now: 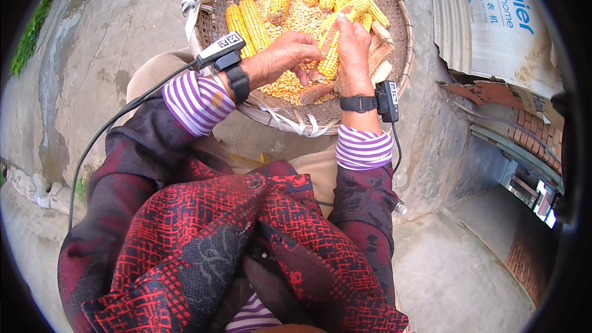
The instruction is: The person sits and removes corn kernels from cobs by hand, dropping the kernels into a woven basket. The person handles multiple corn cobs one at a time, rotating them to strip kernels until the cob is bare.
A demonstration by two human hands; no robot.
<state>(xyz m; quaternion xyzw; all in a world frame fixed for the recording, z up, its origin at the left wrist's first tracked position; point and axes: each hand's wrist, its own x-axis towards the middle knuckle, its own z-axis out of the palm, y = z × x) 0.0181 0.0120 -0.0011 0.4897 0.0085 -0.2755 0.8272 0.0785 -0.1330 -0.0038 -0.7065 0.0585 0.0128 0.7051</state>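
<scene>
A round woven basket (408,51) rests at my knees, with loose yellow kernels (282,88) spread over its bottom. My right hand (354,55) is closed around a partly shelled corn cob (329,58), held upright over the kernels; its bare reddish strip faces left. Beside it, my left hand (286,55) has its fingers bent, the tips close to the cob's lower part; whether they touch it I cannot tell. Several full yellow cobs (252,21) lie along the basket's left and far sides. Bare cobs (380,53) lie at the right, and another bare cob (317,94) near the front.
White strips (300,125) are tied around the basket's rim. A black cable runs from each wrist device. To the right, a flattened cardboard box (499,18) and a corrugated sheet (448,14) stand near bricks (536,129). A concrete floor (138,4) surrounds the basket.
</scene>
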